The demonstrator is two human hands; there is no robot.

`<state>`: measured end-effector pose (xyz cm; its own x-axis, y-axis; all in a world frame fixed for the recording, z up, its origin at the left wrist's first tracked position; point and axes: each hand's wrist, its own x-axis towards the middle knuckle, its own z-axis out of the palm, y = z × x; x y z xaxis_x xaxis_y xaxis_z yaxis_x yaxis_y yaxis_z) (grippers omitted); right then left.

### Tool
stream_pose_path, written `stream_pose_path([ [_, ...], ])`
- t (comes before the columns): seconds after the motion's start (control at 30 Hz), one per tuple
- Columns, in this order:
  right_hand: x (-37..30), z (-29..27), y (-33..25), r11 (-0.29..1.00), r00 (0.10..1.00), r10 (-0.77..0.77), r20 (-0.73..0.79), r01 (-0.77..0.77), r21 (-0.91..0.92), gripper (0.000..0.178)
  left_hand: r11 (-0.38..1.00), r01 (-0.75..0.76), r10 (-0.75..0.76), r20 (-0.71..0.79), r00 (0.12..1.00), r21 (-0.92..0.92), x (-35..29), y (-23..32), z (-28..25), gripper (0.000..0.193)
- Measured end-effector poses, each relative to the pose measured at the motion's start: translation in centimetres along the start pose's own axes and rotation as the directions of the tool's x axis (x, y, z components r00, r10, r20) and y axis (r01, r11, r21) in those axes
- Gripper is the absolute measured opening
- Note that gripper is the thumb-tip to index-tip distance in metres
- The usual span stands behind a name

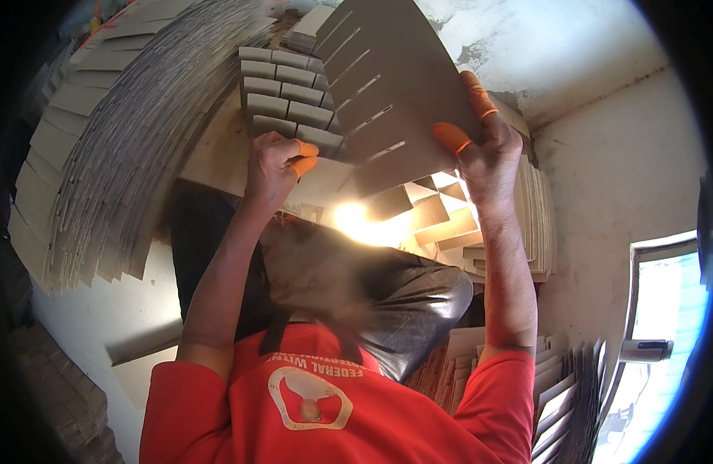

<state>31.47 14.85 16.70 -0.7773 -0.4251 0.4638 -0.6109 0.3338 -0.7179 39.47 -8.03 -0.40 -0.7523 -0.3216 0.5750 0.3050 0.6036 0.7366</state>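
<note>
My right hand (492, 158) grips a grey-brown cardboard sheet (418, 85) by its right edge, with orange finger covers on the thumb and a finger. The sheet is raised and tilted, and a row of narrow slots runs along its left side. Left of it, my left hand (273, 166) is closed in a pinch, also with orange covers on its fingertips. Anything held in that pinch is too small or hidden to make out. Just beyond the left hand stands a grid of interlocked cardboard dividers (295, 93), partly covered by the raised sheet.
A tall, long stack of cardboard strips (140, 131) curves along the left. More cardboard pieces (441, 209) lie under bright glare beneath the right hand. Stacked sheets (536, 216) lean near the wall (604, 170). Further cardboard (557, 402) stands at lower right beside a bright window (654, 332).
</note>
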Motion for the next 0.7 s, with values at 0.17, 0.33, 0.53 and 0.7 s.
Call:
stream_pose_path([
  [0.17,-0.7,1.0,0.8,0.996,0.996,0.072,0.047,-0.068,-0.065,0.07,0.998,0.065,-0.065,-0.001,0.998,-0.006,-0.2,-0.3,0.2,0.021],
  [0.33,-0.5,1.1,0.7,0.995,0.998,-0.005,0.066,0.011,-0.094,0.07,1.0,0.022,-0.022,0.013,1.0,-0.02,0.6,0.3,0.0,0.021],
  [0.53,-1.1,2.1,2.1,0.997,0.988,0.058,0.145,-0.05,-0.062,0.067,0.998,-0.02,0.019,-0.008,1.0,-0.062,0.7,0.0,-0.1,0.021],
  [0.7,-1.3,4.3,4.0,0.978,0.965,0.007,0.264,0.049,-0.205,0.07,0.997,-0.049,0.049,0.007,0.999,-0.057,1.0,-0.5,0.4,0.02],
])
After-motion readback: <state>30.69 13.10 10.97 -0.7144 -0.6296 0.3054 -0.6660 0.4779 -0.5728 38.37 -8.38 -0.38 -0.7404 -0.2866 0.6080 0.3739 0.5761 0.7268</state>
